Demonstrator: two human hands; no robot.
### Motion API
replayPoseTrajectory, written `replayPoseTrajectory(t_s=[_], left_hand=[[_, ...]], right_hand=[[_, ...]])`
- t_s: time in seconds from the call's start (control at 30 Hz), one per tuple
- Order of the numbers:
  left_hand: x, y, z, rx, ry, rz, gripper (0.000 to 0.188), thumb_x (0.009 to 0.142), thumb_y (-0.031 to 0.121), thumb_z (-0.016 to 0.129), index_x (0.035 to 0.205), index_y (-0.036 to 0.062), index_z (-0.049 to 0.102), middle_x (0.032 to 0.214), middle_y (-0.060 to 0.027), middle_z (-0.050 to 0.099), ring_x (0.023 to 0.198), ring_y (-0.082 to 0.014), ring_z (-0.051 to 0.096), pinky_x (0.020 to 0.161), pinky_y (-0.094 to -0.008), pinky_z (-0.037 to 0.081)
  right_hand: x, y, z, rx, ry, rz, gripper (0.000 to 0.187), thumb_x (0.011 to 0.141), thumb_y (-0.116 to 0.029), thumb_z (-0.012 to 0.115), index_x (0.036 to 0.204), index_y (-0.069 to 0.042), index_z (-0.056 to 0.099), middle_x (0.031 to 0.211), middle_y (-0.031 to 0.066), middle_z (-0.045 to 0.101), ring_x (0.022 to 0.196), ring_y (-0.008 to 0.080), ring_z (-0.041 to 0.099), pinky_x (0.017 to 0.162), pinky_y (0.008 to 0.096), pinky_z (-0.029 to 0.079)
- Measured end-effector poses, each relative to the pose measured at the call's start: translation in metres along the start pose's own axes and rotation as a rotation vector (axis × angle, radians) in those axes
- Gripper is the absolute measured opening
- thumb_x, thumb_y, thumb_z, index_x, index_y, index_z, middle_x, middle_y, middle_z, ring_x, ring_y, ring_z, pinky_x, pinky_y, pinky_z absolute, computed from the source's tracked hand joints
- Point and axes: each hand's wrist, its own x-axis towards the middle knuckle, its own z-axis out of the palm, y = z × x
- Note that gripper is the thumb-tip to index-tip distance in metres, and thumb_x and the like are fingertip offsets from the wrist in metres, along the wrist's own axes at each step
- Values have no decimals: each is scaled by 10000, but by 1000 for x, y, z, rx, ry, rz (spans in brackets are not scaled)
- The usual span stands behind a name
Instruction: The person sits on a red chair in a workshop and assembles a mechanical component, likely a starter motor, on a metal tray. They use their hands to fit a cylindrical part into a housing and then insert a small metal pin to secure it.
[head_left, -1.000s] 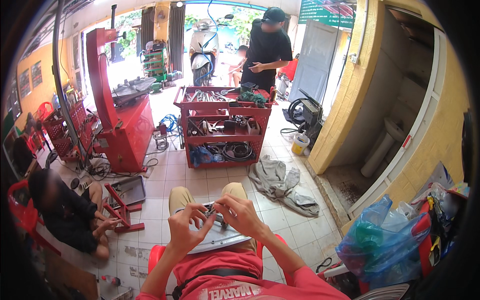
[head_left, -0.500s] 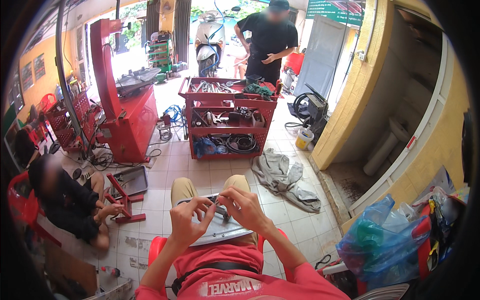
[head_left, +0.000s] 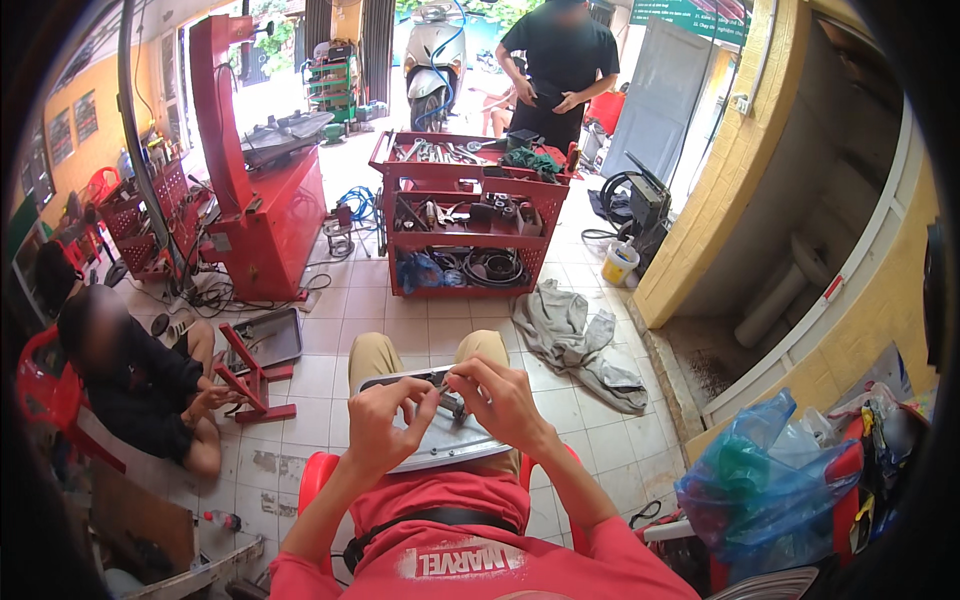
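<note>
Both hands up over the lap, and here's the fiddly bit: a small metal part [head_left: 443, 386] sits between the two sets of fingers, just above the metal tray [head_left: 468, 448] lying across the thighs. The right hand [head_left: 497, 404] looks to have it, thumb and forefinger pinched together on it. The left hand [head_left: 380, 425] is right beside, thumb and forefinger curled toward each other, tips near the part, but whether they truly grip it I can't tell. Below, on the tray, a dark metal piece [head_left: 456, 409], bigger and chunkier.

How will that little one handle? Light, I'd judge, stiff all through, no give in a squeeze, and hardly fragile. Small is the trouble: a trace of grease, if there is any, and it could slip. Best taken by opposite sides near its ends, fingertips only, one hand steadying while the other works, low over the tray so the rim catches a drop. The dark piece looks weightier; a grip round its thick middle should suit
</note>
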Motion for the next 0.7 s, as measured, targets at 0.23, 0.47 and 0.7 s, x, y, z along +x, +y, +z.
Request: replayPoseTrajectory(t_s=[0.23, 0.47, 0.7], left_hand=[[3, 14, 0, -81, 49, -51, 145, 874, 149, 788, 978, 97, 702, 645, -13, 691, 500, -126, 618, 505, -289, 441], [0, 1, 2, -17, -8, -48, 211, 840, 141, 825, 1008, 107, 702, 644, 9, 694, 501, -111, 609, 491, -282, 427], [2, 8, 2, -25, 51, -39, 199, 848, 145, 828, 1002, 101, 710, 654, 0, 700, 499, -113, 608, 489, -281, 426]], right_hand=[[0, 0, 0, 26, 4, 7, 80, 961, -108, 709, 954, -53, 652, 833, 75, 642, 630, 259, 653, 564, 370, 491], [1, 3, 0, 6, 15, -55, 64, 975, -78, 698, 987, -26, 663, 836, 68, 687, 555, 155, 670, 491, 295, 475], [1, -1, -2, 21, 0, 21, 80, 963, -110, 706, 957, -54, 648, 845, 77, 651, 647, 268, 670, 574, 370, 502]])
